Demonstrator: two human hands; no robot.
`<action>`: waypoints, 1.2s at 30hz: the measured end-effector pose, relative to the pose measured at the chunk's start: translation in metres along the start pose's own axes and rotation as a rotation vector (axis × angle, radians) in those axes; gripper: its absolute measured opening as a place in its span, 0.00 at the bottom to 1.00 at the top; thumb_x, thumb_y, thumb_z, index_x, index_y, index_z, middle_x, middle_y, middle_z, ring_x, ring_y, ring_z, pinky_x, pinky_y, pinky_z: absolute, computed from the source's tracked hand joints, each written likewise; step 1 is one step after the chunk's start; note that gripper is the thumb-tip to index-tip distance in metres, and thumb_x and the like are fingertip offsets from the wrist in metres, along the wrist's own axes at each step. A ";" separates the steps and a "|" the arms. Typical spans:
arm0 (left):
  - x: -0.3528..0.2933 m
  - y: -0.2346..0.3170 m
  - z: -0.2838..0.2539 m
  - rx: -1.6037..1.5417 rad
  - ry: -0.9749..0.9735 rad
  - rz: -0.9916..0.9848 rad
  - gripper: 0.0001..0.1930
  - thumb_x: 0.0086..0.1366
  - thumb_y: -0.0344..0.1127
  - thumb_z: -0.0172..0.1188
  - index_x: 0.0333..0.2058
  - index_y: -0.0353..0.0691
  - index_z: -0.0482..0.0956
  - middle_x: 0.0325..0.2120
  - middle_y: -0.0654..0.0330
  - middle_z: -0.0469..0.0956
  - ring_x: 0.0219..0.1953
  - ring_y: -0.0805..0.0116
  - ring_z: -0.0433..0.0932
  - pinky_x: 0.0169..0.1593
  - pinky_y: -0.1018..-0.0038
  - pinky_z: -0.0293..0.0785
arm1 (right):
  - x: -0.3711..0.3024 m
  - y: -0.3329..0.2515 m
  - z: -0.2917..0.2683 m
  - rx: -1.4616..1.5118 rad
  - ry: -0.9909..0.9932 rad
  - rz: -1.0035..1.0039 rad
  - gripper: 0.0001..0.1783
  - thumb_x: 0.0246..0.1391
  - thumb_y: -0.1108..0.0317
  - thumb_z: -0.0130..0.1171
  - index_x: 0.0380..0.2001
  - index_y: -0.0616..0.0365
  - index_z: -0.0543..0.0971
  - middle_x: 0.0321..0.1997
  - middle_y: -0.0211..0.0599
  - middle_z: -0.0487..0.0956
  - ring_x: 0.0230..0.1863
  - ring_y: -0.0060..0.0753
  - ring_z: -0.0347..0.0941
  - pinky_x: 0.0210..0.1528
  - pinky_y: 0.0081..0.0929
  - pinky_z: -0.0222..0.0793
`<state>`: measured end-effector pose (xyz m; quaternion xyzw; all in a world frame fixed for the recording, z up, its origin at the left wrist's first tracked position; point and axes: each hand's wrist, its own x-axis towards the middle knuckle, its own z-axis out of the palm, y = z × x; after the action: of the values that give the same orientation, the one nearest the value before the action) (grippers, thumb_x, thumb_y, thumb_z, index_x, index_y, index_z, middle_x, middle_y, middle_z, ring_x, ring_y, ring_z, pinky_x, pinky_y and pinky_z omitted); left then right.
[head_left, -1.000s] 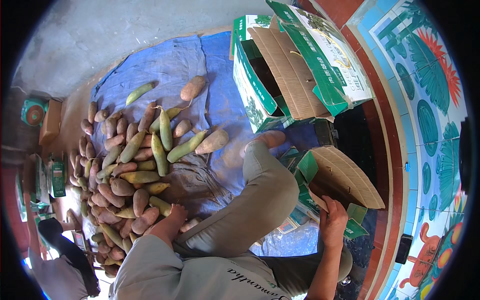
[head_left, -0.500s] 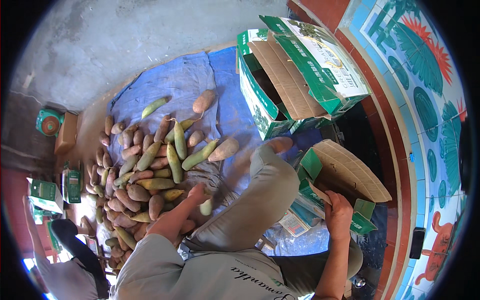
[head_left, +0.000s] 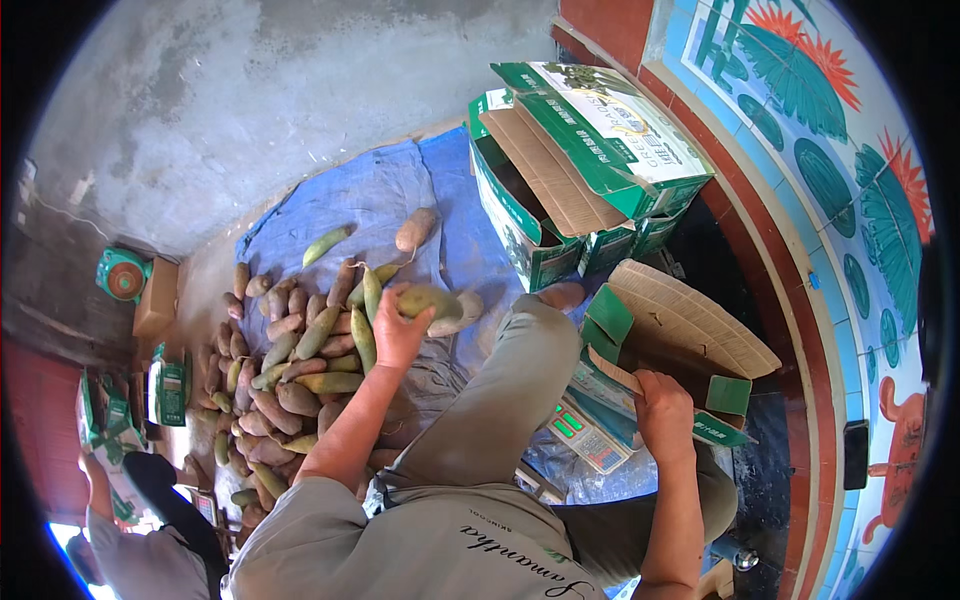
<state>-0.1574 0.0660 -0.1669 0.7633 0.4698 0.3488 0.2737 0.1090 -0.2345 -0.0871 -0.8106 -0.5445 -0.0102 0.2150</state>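
My left hand [head_left: 400,328] is wrapped round a green radish [head_left: 430,300], raised at the right edge of a large heap of radishes [head_left: 300,385], some green and some reddish-brown. Behind the held one lies a thick, pale radish [head_left: 465,312], partly covered by it. My right hand [head_left: 662,405] grips the near wall of an open green cardboard box [head_left: 690,335], its brown flap standing up. Under that box sits a scale [head_left: 597,440] with a lit green display. My right thumb and fingertips are partly hidden by the cardboard edge.
Larger green and white boxes [head_left: 600,150] stand at the back right, flaps raised. A blue sheet [head_left: 370,185] covers the floor. My bent leg [head_left: 490,390] lies between heap and scale. At far left another person [head_left: 150,540] works beside more green boxes [head_left: 168,385].
My left hand has moved away from my body and up, and a green radish now shows in its grip. The scale's lit display has come into sight. My right hand stays on the box.
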 end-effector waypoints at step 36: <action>-0.038 0.241 0.127 -0.564 -0.644 0.264 0.12 0.62 0.34 0.61 0.41 0.36 0.73 0.42 0.55 0.76 0.41 0.72 0.76 0.42 0.73 0.76 | -0.007 0.010 0.007 -0.120 -0.032 -0.020 0.03 0.50 0.73 0.53 0.31 0.55 0.74 0.27 0.37 0.76 0.32 0.42 0.76 0.35 0.38 0.73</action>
<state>0.0575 -0.0786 -0.0746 0.7819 0.1458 0.2400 0.5565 0.1134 -0.2415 -0.0984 -0.8168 -0.5542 -0.0322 0.1572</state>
